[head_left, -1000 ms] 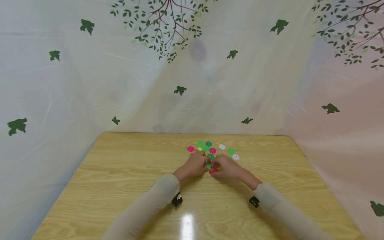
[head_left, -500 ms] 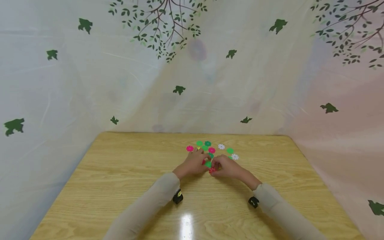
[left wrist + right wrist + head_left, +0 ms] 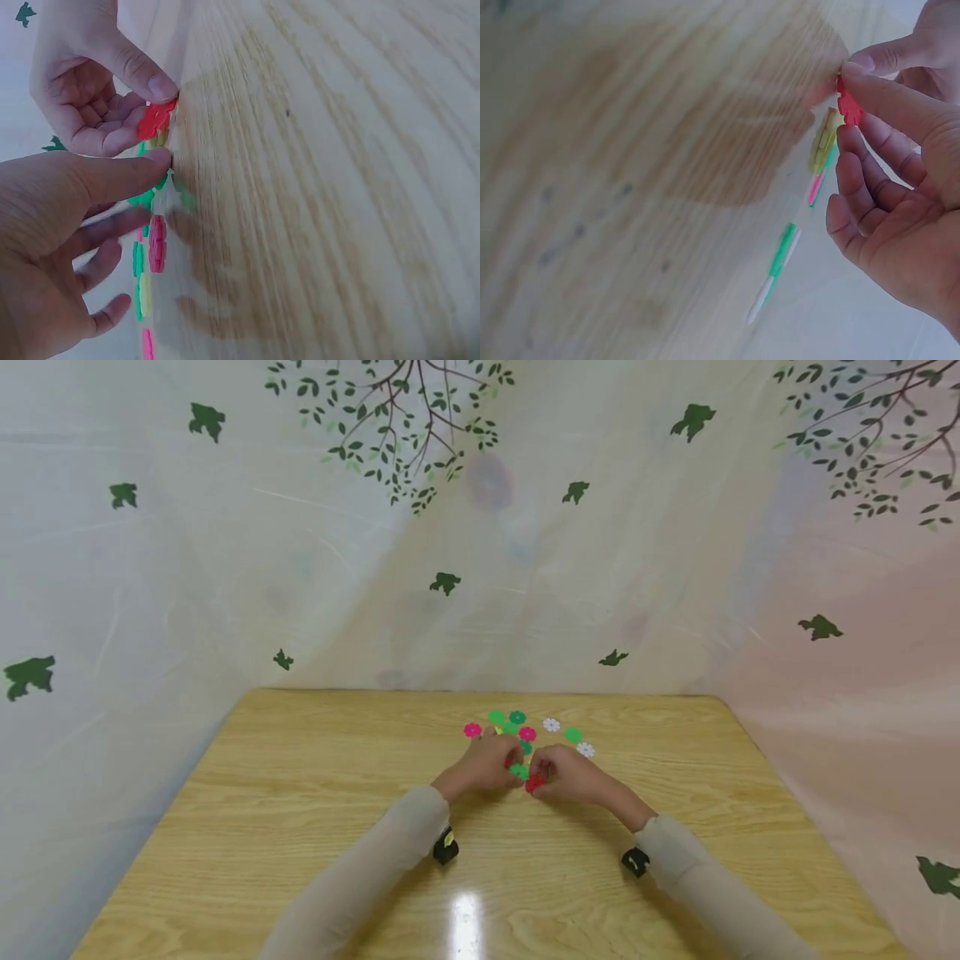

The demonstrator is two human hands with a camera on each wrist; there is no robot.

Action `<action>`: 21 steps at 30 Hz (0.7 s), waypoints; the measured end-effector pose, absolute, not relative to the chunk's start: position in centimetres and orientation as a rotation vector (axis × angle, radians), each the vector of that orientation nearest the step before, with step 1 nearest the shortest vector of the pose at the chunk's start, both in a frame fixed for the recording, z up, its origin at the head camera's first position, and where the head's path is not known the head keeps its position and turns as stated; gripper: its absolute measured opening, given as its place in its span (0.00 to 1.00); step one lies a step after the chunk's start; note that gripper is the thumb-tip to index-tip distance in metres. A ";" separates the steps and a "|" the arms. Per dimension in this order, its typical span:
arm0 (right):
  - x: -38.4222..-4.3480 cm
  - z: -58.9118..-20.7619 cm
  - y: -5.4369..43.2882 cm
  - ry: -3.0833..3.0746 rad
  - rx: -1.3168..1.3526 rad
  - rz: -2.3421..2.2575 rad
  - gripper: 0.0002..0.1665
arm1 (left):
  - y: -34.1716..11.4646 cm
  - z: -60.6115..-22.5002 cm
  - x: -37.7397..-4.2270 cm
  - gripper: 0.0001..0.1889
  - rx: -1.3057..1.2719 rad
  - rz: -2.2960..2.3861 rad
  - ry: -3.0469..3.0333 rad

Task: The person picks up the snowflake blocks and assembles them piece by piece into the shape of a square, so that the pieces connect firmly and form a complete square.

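Note:
Between the thumb and fingers of my right hand [image 3: 572, 774] is a red flower-shaped plastic disc [image 3: 534, 783], tilted up on edge close over the table. The left wrist view shows the red disc [image 3: 156, 120] pinched at its rim, with the other fingers curled behind. Just left of it, my left hand [image 3: 486, 763] pinches a green flower-shaped disc [image 3: 517, 771] with thumb and index finger; its remaining fingers spread loosely. The thumb partly hides this green disc [image 3: 141, 199]. Another red-pink disc [image 3: 157, 244] lies by the left fingers. A yellow disc [image 3: 824, 142] is beneath the right fingers.
Several more flower discs lie flat beyond the hands: pink [image 3: 472, 729], dark green [image 3: 517, 717], light green [image 3: 573, 735] and white [image 3: 551, 725]. The wooden table [image 3: 300, 810] ends at a printed cloth backdrop [image 3: 360, 568] behind and at both sides.
The left thumb and index finger have closed on the green disc, which now looks tilted. My right hand stays nearly in place, and the red disc has turned slightly in its fingers.

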State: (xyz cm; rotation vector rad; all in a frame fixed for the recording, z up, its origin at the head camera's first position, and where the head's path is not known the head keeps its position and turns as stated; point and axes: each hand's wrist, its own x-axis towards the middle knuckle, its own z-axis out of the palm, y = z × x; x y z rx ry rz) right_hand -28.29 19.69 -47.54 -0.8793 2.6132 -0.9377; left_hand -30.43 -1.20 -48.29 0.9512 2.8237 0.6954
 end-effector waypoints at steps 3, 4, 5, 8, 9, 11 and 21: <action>-28.3 -47.5 19.9 2.589 -0.884 -1.002 0.11 | -1.6 -48.5 -30.6 0.11 0.961 0.846 2.773; -28.4 -47.5 20.0 2.582 -0.889 -1.021 0.11 | -1.7 -48.5 -30.6 0.10 0.954 0.905 2.746; -28.5 -47.5 20.1 2.577 -0.891 -1.039 0.11 | -1.9 -48.5 -30.6 0.09 0.941 0.970 2.710; -28.7 -47.5 20.2 2.571 -0.888 -1.079 0.09 | -2.7 -48.5 -30.5 0.07 0.876 1.139 2.605; -28.8 -47.5 20.2 2.572 -0.875 -1.087 0.08 | -3.0 -48.5 -30.5 0.07 0.854 1.187 2.575; -29.0 -47.4 20.1 2.583 -0.853 -1.092 0.06 | -3.7 -48.5 -30.6 0.09 0.828 1.261 2.540; -29.8 -46.5 18.2 2.578 -0.869 -1.264 0.03 | -6.4 -48.0 -30.6 0.12 0.706 1.574 2.448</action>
